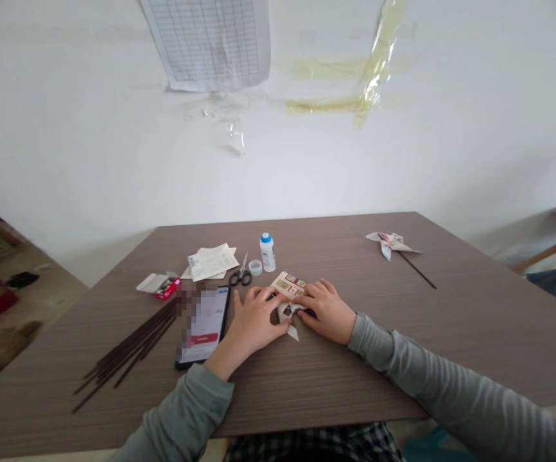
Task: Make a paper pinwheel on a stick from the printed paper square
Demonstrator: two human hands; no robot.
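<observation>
A piece of printed paper (288,282) with cut, curled flaps lies on the table between my hands. My left hand (259,314) is on its left side, the thumb and fingertips closed on a curled flap. From the right, my right hand (329,311) presses its bent fingers onto the paper's middle, where the flaps come together. My fingers hide part of that middle. Just beyond the paper stands a white bottle (268,255) with a blue cap. Beside the bottle are a small clear plastic cup (255,267) and scissors (241,274) with black handles.
A phone (205,327) lies left of my left hand, and several dark thin sticks (133,343) lie farther left. Behind them are an open red box (162,285) and stacked paper sheets (213,261). A paper pinwheel (391,244) on a stick rests at the back right, before the wall.
</observation>
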